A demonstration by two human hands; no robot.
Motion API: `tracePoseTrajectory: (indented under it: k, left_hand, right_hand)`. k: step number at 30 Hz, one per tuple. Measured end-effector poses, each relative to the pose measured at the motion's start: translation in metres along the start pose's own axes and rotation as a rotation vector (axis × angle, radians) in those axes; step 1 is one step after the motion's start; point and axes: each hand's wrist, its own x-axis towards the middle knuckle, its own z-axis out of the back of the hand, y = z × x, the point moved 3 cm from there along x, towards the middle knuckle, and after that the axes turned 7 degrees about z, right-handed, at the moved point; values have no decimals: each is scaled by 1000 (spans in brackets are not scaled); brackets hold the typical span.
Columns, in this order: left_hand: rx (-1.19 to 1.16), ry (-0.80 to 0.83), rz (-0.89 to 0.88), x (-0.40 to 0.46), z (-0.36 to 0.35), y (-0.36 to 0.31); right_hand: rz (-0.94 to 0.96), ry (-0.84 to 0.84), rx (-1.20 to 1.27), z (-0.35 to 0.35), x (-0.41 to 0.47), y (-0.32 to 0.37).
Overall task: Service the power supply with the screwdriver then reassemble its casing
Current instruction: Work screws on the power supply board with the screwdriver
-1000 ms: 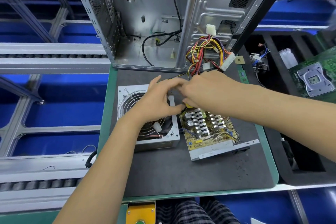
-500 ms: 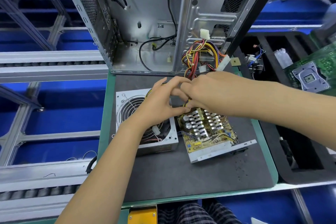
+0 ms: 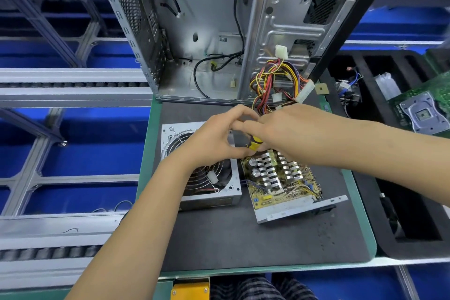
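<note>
The power supply lies opened on the dark mat. Its grey cover with the round fan grille sits to the left. To the right lies its base tray with the yellow circuit board and silver heat sinks. A yellow-and-black screwdriver handle shows between my hands above the board's far end; its tip is hidden. My right hand wraps around the handle from above. My left hand has curled fingers meeting the right hand at the handle. A bundle of coloured wires runs from the board towards the back.
An open grey computer case stands upright at the back of the mat. To the right, a black foam tray holds small parts and a green motherboard. Blue bins and metal roller rails fill the left side.
Both hands have stayed together over the board's far end, with small shifts of the fingers. The yellow handle now shows more plainly between them.
</note>
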Motion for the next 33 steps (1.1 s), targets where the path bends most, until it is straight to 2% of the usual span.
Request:
tracePoseTrajectory:
  k: [3,6,10,15,21,24,27,30,33]
  left_hand:
    - [-16,37,1,2,-1,-3]
    - [32,-25,-21,5,-5,-6]
    - [44,-72,-34,4,-6,-7]
    - [-9,-15,21,2,-2,-6]
    - [-42,100,26,1,-13,-9]
    - [-31,6,4,3,-19,-12]
    - [-38,-64,2,5,-14,-12]
    - [-20,-32,23,3,-10,-13]
    - [35,-16,27,0,-9,-13]
  right_hand:
    - [-21,-31,-174,3,3,-1]
    - [-53,-14,-205,5,3,2]
    - [-86,-55,-161,6,0,1]
    - [80,-70,20,3,-9,4]
    - [-38,-53,-163,-2,-8,5]
    - [-107,-77,-197,1,-7,3]
    - [-61,-95,-105,1,-11,6]
    - [-4,-66,-22,4,-14,9]
    - [-19,-95,-48,3,-12,7]
